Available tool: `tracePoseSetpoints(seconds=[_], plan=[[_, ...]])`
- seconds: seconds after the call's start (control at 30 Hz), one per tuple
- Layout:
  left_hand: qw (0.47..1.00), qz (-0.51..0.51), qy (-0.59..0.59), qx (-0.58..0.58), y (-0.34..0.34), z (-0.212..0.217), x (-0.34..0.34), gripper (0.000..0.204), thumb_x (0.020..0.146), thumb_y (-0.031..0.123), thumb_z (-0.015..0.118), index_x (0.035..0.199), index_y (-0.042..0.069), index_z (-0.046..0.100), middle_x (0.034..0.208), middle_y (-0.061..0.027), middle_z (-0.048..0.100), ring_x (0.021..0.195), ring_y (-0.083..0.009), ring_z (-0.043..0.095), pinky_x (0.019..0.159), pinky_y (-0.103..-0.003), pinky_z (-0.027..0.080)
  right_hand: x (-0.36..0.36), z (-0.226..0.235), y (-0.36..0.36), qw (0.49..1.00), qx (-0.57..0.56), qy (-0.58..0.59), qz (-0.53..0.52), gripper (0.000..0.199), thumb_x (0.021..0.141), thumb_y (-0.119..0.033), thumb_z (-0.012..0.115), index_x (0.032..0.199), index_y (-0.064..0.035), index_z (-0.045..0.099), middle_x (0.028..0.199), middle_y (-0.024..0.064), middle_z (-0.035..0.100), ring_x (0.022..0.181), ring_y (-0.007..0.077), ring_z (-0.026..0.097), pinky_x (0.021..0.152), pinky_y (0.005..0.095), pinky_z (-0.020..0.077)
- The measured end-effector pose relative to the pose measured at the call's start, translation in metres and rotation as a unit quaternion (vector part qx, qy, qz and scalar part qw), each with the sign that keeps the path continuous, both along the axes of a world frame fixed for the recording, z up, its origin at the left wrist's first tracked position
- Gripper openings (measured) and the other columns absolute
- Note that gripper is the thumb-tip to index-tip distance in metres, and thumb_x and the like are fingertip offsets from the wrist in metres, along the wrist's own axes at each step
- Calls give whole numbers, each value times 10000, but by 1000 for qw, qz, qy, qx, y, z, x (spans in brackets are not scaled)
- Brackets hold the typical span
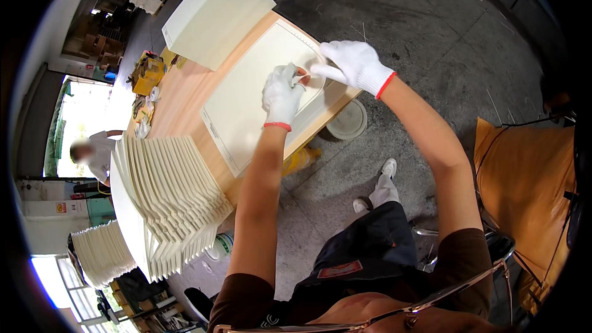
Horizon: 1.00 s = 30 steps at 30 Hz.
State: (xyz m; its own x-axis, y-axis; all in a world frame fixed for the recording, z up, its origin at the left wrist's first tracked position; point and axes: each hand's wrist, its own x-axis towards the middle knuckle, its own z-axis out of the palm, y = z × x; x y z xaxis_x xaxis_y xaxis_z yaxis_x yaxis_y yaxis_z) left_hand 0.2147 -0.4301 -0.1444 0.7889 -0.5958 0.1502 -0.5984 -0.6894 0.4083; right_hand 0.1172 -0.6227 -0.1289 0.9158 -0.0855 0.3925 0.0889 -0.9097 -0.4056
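A cream sheet (246,98) with a dark printed border lies flat on a wooden table (176,102). Above its right part is my left hand (280,95), in a white glove with a red cuff. Its fingers curl together and bare fingertips show; anything small between them is too hard to make out. My right hand (356,65), gloved the same way, reaches in over the sheet's right edge near a rounded corner. Thumb and forefinger stretch toward the left fingertips with a gap between them, and nothing shows in that gap.
A tall pile of cream sheets (172,203) stands at the table's near left. Another bent stack (219,15) sits at the far end. A lidded bucket (347,120) is beneath the right edge. An orange-covered object (524,191) stands right; a person (98,154) is at left.
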Motion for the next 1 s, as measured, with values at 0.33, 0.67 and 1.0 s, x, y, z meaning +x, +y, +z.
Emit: tracePoseSetpoints(seconds=[0.33, 0.67, 1.0], plan=[[974, -75, 158, -142, 4, -1, -6, 300, 903, 61, 615, 1202, 41, 630, 1202, -126, 673, 1125, -213, 638, 964, -318, 483, 3, -9, 21, 918, 375, 80, -99, 534, 982, -585, 391, 1032, -81, 557, 859, 214, 655, 855, 412, 637, 764, 478, 470], [976, -99, 150, -125, 3, 2, -10, 373, 857, 116, 719, 1209, 39, 626, 1179, -131, 680, 1138, -210, 629, 969, -309, 474, 5, -22, 19, 927, 356, 50, -104, 539, 992, -576, 359, 1027, -73, 547, 868, 231, 654, 880, 434, 630, 759, 489, 470], [981, -84, 65, -163, 2, 5, -21, 288, 925, 208, 609, 1209, 209, 660, 1071, -120, 711, 956, -248, 701, 802, -344, 533, 3, -18, 24, 944, 306, 43, -117, 521, 997, -581, 358, 1038, -90, 529, 884, 228, 665, 871, 434, 636, 744, 502, 480]])
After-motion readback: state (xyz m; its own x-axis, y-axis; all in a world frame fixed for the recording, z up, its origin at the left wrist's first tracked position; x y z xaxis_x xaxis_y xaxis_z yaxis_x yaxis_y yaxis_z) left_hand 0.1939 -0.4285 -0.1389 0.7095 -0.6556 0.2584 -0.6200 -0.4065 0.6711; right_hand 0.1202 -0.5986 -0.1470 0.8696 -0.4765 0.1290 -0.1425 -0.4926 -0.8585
